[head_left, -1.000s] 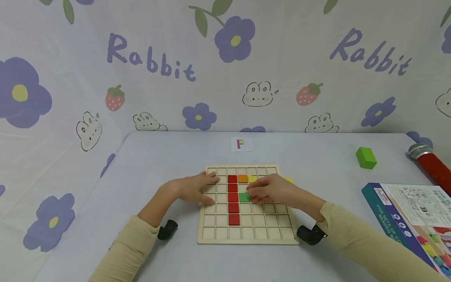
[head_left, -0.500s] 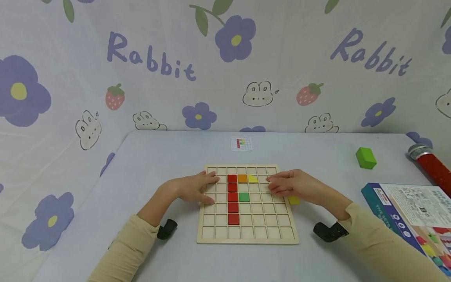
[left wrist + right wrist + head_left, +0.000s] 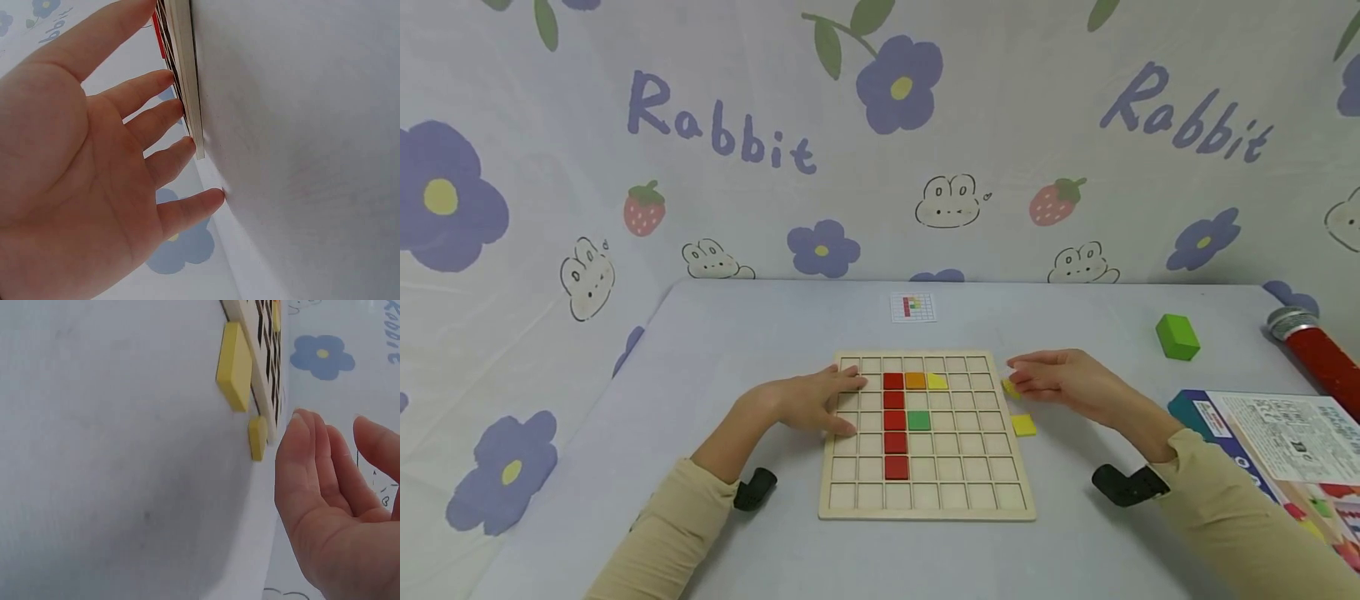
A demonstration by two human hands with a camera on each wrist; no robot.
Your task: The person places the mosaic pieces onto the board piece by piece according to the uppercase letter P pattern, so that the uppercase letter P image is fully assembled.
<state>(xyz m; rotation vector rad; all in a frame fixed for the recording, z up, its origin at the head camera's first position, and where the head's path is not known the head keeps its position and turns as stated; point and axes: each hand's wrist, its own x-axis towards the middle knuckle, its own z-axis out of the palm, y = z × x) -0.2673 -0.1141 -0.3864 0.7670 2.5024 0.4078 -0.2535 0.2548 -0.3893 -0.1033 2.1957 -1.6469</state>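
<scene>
A wooden grid board (image 3: 925, 507) lies on the table, with a column of several red tiles (image 3: 895, 419), an orange tile (image 3: 915, 381), a yellow tile with a cut corner (image 3: 937, 381) and a green tile (image 3: 918, 420) in its cells. My left hand (image 3: 808, 402) rests its fingertips on the board's left side, fingers spread, as the left wrist view also shows. Right of the board, my right hand (image 3: 1063, 382) hovers with loosely bent fingers and holds nothing. Its fingertips overlap a small yellow piece (image 3: 257, 438); a yellow square tile (image 3: 1024, 425) lies just nearer.
A small printed pattern card (image 3: 913, 307) lies behind the board. To the right are a green block (image 3: 1177, 337), a red microphone (image 3: 1318, 354) and a colourful box (image 3: 1300, 450) with a printed sheet on it. A patterned cloth hangs behind the table.
My right hand has moved right, from beside the green tile across the board to the yellow pieces outside its edge. The left hand has stayed in place.
</scene>
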